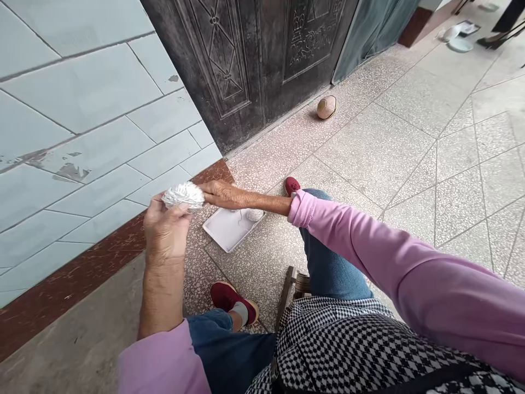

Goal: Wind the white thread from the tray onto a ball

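A white rounded ball [183,196] with a ruffled, layered surface is up at the left, in front of the tiled wall. My left hand [166,227] cups it from below, thumb pressed against its near side. At its right side, my right hand [225,194] reaches across with the fingertips against the ball; the fingers are closed together and partly hidden. Below, on the floor, lies a shallow white tray [223,232] holding a whitish round piece [255,214] and a thin dark strand.
A wall of pale tiles [82,82] rises on the left beside a dark carved door [246,60]. A tan ball [327,107] rests on the speckled floor. Part of a wooden stool [287,290] shows beneath me. Dishes [460,45] and another person's foot [490,42] are far right.
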{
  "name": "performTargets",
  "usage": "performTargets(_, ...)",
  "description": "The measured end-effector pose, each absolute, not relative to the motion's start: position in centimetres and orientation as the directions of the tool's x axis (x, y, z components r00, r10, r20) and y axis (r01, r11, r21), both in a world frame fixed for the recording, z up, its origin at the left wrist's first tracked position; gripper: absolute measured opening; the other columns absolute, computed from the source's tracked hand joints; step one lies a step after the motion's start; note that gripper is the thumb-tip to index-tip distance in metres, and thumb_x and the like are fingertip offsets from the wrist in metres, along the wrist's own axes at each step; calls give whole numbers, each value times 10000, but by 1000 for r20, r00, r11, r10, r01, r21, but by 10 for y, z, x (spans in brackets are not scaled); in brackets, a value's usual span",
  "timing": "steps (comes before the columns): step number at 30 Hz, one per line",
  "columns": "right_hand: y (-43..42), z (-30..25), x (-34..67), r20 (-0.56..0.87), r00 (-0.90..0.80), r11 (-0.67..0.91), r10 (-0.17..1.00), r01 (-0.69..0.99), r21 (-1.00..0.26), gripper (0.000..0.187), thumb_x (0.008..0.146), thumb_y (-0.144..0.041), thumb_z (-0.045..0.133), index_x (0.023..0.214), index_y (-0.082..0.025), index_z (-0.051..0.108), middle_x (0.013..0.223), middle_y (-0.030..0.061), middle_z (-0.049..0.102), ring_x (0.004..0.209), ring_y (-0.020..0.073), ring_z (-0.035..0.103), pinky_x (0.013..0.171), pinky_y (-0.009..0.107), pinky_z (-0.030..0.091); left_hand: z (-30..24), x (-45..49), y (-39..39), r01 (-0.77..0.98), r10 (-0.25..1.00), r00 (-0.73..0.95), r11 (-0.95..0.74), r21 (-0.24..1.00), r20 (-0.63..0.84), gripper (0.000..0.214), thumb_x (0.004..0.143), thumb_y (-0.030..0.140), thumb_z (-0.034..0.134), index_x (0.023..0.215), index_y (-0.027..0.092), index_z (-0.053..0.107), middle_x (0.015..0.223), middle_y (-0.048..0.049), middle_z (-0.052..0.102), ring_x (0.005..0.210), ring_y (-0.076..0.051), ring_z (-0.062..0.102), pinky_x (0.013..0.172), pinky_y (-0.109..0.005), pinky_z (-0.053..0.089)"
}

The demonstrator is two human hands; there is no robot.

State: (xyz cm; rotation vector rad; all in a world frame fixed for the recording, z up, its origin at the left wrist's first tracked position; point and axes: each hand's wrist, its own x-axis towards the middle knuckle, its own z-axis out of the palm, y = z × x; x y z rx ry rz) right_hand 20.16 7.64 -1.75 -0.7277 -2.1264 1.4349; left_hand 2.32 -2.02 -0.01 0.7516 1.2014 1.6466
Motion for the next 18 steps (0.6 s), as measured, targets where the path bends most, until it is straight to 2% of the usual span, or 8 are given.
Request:
performTargets(3,57,-21,197,63,-800,401,597,230,-887,467,1260,-41,680,861,-232,529,850,-19,604,864,178,559,860,311,424,-7,15,-15,-261,869,-494,-125,957,-21,687,435,220,1074,1020,233,714,1125,-44,823,1125,-262,779,984,-397,699)
performTargets(6,45,-25,196,110,-861,467,496,158,-870,458,1275,-65,659,862,-225,542,844,-14,604,849,183,570,854,307,434,-17,6,-11,-107,806,-590,-139,985,50,751,413,229,1055,1071,246,693,1062,-22,816,1031,-238,759,919,-358,653)
performTargets(8,45,-25,198,145,-874,467,463,101,-878,423,1293,-84,645,892,-206,589,879,-3,638,874,175,597,863,300,454,-23,2,-10,-13,795,-597,-145,989,109,765,420,262,1081,1081,241,697,1031,-23,813,981,-231,749,877,-340,628)
performTargets(11,57,-23,204,168,-854,380,492,37,-924,347,1320,-118,643,978,-166,663,925,-6,656,894,146,593,872,277,469,-26,2,-13,71,840,-525,-117,991,137,730,466,309,1135,1074,228,739,1051,-52,847,995,-260,780,876,-364,643)
performTargets(15,83,-22,215,169,-778,262,605,-6,-965,333,1350,-158,600,1028,-159,681,908,-20,628,871,122,547,823,237,459,-18,15,-23,-4,920,-390,27,1000,-27,694,486,324,1161,1103,191,872,1122,-96,924,1052,-274,825,966,-377,672)
performTargets(18,97,-28,219,185,-740,245,647,-28,-969,400,1362,-302,670,981,-188,633,849,-44,553,797,117,470,730,222,417,-7,27,-31,-67,957,-267,99,993,-114,710,533,410,1194,1164,184,962,1194,-131,955,1110,-307,865,973,-380,706)
